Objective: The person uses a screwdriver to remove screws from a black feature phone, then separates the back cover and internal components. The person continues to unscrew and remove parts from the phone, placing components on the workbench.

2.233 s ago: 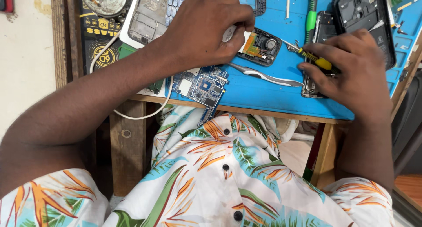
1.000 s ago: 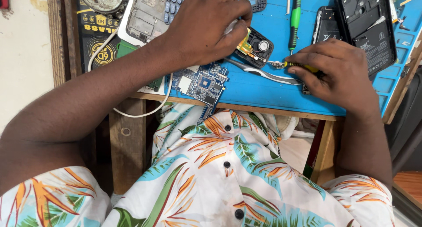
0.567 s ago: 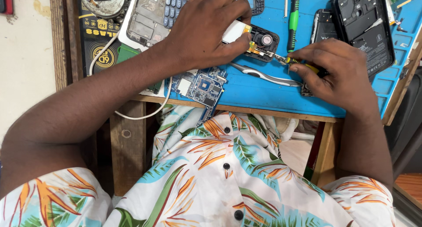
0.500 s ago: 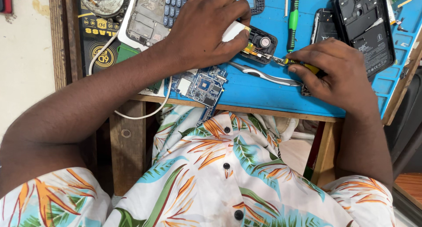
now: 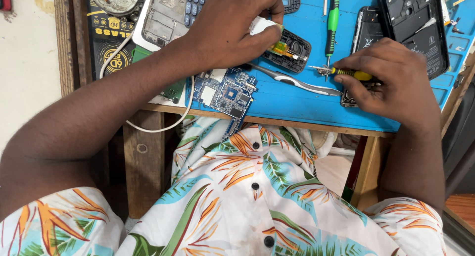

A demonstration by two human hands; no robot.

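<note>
Already our left hand [image 5: 225,30] gripped the opened phone frame [image 5: 289,50]; right hand [image 5: 391,80] fingers pinched the yellow screwdriver [image 5: 346,73], board [image 5: 225,92] out, reassembly remaining.

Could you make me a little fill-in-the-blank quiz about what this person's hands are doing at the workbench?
1. The right hand holds a small screwdriver with a ____ handle.
2. The left hand steadies a small black phone part on the ____ work mat.
3. Metal tweezers lie on the mat ____ the two hands.
4. A blue circuit board lies at the mat's near edge, below the ____ hand.

Missing words: yellow; blue; between; left
</note>
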